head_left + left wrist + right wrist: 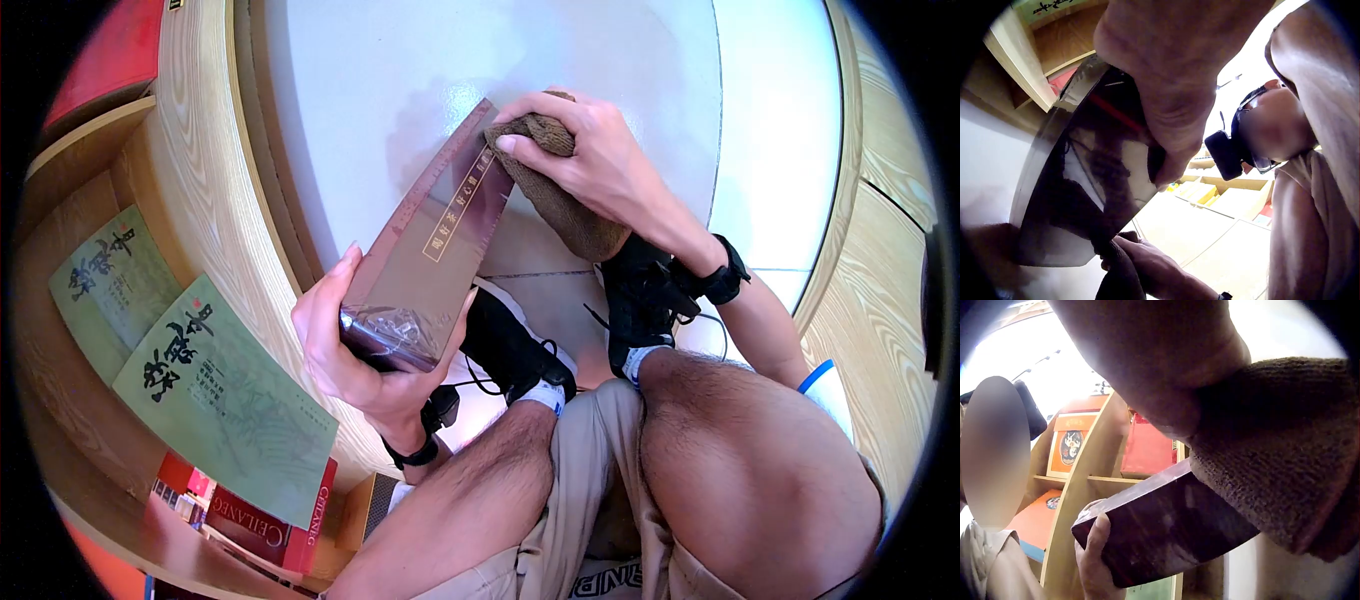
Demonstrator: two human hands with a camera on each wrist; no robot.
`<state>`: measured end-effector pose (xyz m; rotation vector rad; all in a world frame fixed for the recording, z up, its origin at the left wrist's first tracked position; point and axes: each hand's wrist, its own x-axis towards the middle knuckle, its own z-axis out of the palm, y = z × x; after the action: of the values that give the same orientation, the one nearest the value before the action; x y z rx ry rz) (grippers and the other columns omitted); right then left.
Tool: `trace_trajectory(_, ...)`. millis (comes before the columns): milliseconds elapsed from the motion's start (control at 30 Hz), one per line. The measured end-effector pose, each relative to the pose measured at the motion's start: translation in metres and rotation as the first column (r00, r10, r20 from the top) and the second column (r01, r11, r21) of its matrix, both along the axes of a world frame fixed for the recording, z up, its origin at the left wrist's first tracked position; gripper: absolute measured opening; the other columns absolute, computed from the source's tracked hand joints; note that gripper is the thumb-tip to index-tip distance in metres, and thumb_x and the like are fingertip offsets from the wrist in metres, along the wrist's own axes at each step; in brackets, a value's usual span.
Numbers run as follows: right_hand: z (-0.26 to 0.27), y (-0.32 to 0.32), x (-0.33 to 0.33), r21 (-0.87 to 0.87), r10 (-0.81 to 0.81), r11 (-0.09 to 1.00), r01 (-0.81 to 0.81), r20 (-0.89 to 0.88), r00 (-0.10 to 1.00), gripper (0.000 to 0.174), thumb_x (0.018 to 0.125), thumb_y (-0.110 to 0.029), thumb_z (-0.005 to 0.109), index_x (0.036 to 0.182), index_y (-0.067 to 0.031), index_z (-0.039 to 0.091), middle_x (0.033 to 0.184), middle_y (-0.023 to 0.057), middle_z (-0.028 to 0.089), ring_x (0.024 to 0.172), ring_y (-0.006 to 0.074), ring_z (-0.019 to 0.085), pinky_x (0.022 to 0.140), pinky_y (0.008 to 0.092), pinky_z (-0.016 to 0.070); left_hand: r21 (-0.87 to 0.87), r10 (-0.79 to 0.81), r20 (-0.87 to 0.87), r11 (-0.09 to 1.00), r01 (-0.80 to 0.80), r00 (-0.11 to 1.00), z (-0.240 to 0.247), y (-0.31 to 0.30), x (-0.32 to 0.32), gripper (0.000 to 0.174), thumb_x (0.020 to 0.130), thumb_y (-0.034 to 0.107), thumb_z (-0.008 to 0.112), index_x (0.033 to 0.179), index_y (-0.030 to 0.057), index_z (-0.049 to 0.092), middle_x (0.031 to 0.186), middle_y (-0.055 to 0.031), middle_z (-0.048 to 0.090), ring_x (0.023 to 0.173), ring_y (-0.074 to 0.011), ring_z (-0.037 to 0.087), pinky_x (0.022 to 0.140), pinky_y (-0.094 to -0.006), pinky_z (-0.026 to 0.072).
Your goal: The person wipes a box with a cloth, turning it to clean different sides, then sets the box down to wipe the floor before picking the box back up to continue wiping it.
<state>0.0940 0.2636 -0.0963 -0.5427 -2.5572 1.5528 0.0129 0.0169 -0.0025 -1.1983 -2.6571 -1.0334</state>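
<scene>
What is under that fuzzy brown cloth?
The far end of the dark red box lies under the brown cloth, which the right hand holds against it. The covered corner itself cannot be seen.

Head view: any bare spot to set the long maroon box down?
Yes. The glossy white floor is bare beyond the long dark maroon box, between the curved wooden rim and the right hand with its brown cloth. Another bare strip lies right of that hand. Crowded: black shoes by the box's near end, green booklets filling the left shelf.
</scene>
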Motion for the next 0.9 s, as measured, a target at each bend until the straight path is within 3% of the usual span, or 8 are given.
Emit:
trace_trajectory(633,-0.002,0.007,0.017,-0.005,0.004,1.000,-0.004,0.115,0.993,0.031,0.099,-0.030,0.073,0.115,-0.0034,0.072,0.105,0.0237,0.074,0.094,0.0392,0.074,0.085,0.0450,0.0598,-0.003,-0.002,-0.008,1.000,0.002,1.000,0.000,0.001,-0.001,0.097,0.057,0.015,0.101,0.141,0.0027,0.054,0.130,-0.0169,0.066,0.118,-0.0308,0.063,0.107,-0.0439,0.0484)
trace_trajectory(700,-0.002,0.008,0.019,-0.041,0.008,0.999,-0.003,0.123,0.992,0.030,0.098,-0.028,0.075,0.115,-0.0044,0.072,0.105,0.0237,0.074,0.095,0.0403,0.074,0.085,0.0450,0.0596,0.026,-0.002,-0.075,1.000,0.004,0.997,-0.002,0.003,-0.004,0.092,0.060,0.024,0.102,0.137,0.0014,0.058,0.122,-0.0158,0.071,0.099,-0.0306,0.066,0.085,-0.0413,0.0547)
trace_trajectory(833,-0.004,0.013,0.026,-0.081,0.049,0.996,-0.039,0.119,0.992,0.030,0.096,-0.026,0.076,0.116,-0.0043,0.072,0.105,0.0239,0.074,0.095,0.0415,0.073,0.086,0.0456,0.0594,0.035,-0.001,-0.061,0.999,0.003,0.998,-0.002,0.003,-0.004,0.093,0.059,0.024,0.103,0.138,0.0017,0.058,0.122,-0.0157,0.071,0.099,-0.0302,0.066,0.085,-0.0412,0.0546)
trace_trajectory(900,0.000,0.018,0.028,-0.074,0.075,0.995,-0.061,0.214,0.974,0.031,0.095,-0.025,0.078,0.116,-0.0030,0.071,0.106,0.0247,0.074,0.099,0.0422,0.073,0.088,0.0461,0.0586,0.030,-0.005,-0.059,1.000,0.007,0.998,-0.002,0.002,-0.004,0.094,0.058,0.023,0.103,0.138,0.0021,0.058,0.122,-0.0157,0.071,0.099,-0.0300,0.066,0.086,-0.0411,0.0547)
